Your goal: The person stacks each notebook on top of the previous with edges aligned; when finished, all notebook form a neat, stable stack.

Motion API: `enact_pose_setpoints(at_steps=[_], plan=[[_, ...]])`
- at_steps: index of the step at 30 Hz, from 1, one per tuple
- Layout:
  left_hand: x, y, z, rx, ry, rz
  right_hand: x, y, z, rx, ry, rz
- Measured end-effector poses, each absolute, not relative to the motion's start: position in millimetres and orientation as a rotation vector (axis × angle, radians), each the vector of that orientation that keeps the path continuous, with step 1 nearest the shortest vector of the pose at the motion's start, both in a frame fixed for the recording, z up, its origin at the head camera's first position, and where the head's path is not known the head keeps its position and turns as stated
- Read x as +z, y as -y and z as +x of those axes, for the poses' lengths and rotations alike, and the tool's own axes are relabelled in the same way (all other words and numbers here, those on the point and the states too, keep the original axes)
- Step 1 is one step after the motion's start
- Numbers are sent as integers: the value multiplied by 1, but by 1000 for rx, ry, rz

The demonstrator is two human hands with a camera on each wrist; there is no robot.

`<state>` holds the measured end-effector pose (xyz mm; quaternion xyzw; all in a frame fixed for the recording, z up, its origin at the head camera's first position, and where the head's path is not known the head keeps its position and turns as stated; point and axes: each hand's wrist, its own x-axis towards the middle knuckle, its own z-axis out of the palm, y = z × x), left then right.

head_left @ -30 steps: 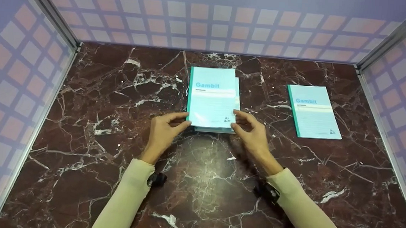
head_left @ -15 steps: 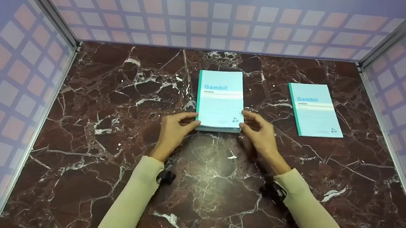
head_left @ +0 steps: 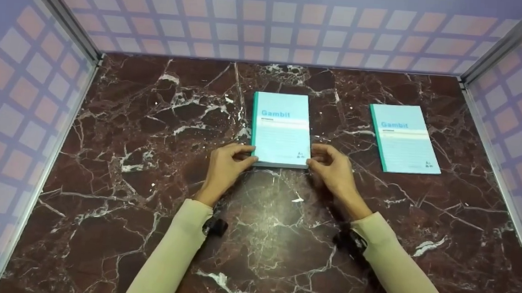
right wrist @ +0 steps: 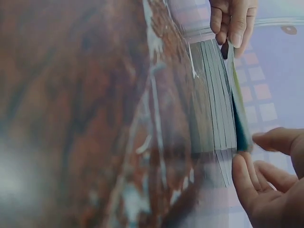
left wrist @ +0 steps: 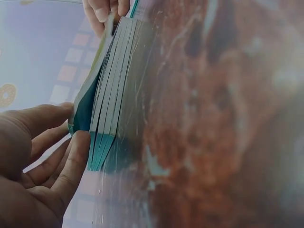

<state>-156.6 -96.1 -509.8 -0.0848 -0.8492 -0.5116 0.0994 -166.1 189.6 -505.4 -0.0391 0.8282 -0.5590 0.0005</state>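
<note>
A pale blue "Gambit" notebook (head_left: pixel 282 129) with a green spine lies over a stack of several like notebooks (left wrist: pixel 111 85) on the marble-patterned table. In both wrist views this top notebook bows, its near end raised off the stack with a gap beneath. My left hand (head_left: pixel 229 169) pinches its near left corner by the spine, thumb above and fingers below. My right hand (head_left: pixel 332 172) pinches the near right corner, thumb tip at the cover's edge. The stacked notebooks' edges sit nearly even under it.
Another "Gambit" notebook (head_left: pixel 404 140) lies flat to the right, slightly slanted. Purple panels with pink and white squares (head_left: pixel 255 31) enclose the table (head_left: pixel 145 230) at the back and both sides. A small black device sits on each wrist.
Both hands shifted the top notebook to the right, then slightly nearer and lower. It now covers the stack below, whose right and near edges showed more before. The separate notebook stays put.
</note>
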Motion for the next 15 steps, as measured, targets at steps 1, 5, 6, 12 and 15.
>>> enact_pose_setpoints(at_steps=[1,5,6,12,15], plan=[[-510,96,-157,-1515,2509,-254,-505,-190,-166,-1735,-2614,-121],[-512,96,-157,-1508,2511,-259,-505,-192,-167,-1650,-2650,-150],[-512,96,-157,-1509,2513,-259,-506,-193,-167,-1628,-2657,-161],[-513,96,-156,-1565,2555,-237,-506,-194,-166,-1498,-2718,-239],[-513,96,-154,-1586,2579,-209,-507,-194,-167,-1473,-2725,-253]])
